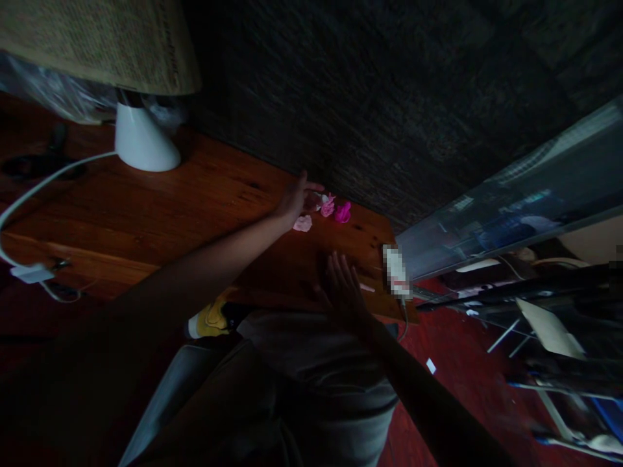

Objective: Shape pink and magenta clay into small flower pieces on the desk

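On the wooden tabletop, close to the dark wall, sits a small cluster of crumpled, flower-like pieces. One is magenta (343,212), one is pink (328,206), and a pale pink one (302,223) lies nearer to me. A bit of white shows beside the pink piece. My left hand (298,200) reaches over the table among them, fingers spread, just left of the pink piece; whether a fingertip touches it I cannot tell. My right hand (344,285) is held flat with fingers stretched, at the table's near edge. A thin pale pink strip (366,287) lies right of it.
A lamp with a white base (146,139) and burlap-like shade (97,42) stands at left, its white cable (58,167) trailing off the edge. A blurred-out white object (395,269) with a cord lies at the table's right end. Folding furniture (549,327) stands on the red floor.
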The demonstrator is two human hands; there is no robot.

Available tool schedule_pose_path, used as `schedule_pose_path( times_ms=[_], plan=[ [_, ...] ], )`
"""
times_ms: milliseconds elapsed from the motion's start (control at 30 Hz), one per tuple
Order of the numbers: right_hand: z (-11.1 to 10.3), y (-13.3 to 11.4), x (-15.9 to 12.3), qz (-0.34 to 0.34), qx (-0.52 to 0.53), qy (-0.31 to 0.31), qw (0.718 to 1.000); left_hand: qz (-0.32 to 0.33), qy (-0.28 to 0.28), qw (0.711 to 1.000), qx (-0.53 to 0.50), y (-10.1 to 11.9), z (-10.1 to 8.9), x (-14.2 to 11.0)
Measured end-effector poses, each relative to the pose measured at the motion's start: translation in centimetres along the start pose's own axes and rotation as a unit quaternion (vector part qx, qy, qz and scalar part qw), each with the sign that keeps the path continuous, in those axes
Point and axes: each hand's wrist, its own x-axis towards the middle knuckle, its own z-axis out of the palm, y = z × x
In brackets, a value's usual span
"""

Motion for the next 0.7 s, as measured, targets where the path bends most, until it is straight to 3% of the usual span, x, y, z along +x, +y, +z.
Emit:
schedule_pose_path(
  times_ms=[133, 233, 500, 700],
  plan=[
    [-0.8, -0.5, -1.9, -0.043, 0.005, -0.030, 0.999, 0.001, 0.002, 1.000, -0.025, -0.2, 0.0, -0.1],
    [-0.8, -0.2, -1.3, -0.048, 0.019, -0.045, 0.998, 0.002, -0.003, 1.000, -0.026, -0.4, 0.2, 0.0],
    [0.8, 2.5, 3.9, -0.015, 0.150, 0.016, 0.988, -0.008, -0.005, 1.000, 0.015, -0.3, 0.1, 0.0],
    [-1.2, 4.9, 1.9, 0.039, 0.275, 0.029, 0.960, -0.004, 0.001, 0.999, 0.038, -0.1, 0.0, 0.1]
  ],
)
